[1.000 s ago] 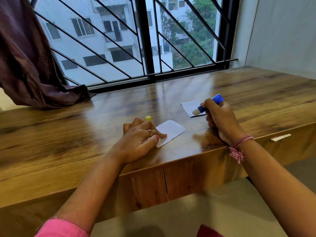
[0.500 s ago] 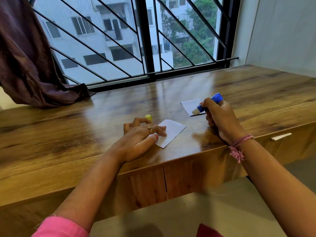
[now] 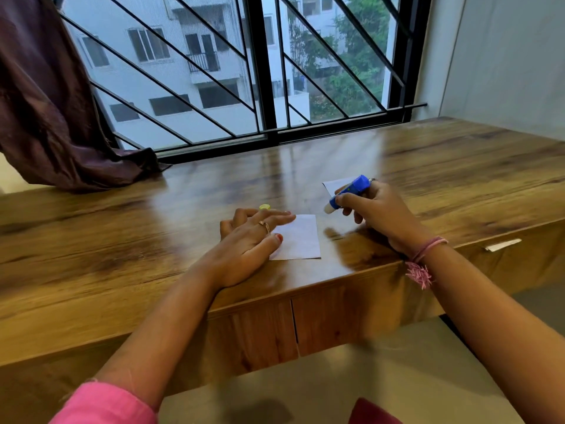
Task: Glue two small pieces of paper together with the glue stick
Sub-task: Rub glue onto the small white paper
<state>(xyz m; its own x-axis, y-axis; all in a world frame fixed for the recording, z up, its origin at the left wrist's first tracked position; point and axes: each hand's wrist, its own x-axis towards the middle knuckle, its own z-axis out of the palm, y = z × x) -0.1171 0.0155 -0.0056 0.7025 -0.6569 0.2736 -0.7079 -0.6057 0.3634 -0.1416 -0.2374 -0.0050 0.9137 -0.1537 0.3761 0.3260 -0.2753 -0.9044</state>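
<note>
Wooden desk (image 3: 428, 166): glossy top, running under a barred window (image 3: 263, 71); a dark curtain (image 3: 46, 102) drapes onto the desk's far left corner. All positions below are referred to the desk.

Left hand (image 3: 247, 243): lies flat near the desk's front edge, fingers (image 3: 281, 216) straight and spread, thumb and fingertips pressing the left margin of the near paper (image 3: 301, 238). It grasps nothing — it only pins the sheet. A ring (image 3: 264, 224) is worn on one finger.

Right hand (image 3: 376, 209): raised above the desk top to the right of the near paper, fingers curled round the glue stick (image 3: 348, 192).

Near paper: white, roughly square, flat on the desk close to the front edge.

Far paper (image 3: 334, 184): white, farther back on the desk, largely hidden behind the right hand and the glue stick; only one corner is visible.

Glue stick: blue barrel, uncapped, tilted with its pale tip down and to the left — clear of the near paper, above the desk just beyond that sheet's far right corner.

Cap (image 3: 264, 206): small, yellow, on the desk just behind the left hand's fingers.
</note>
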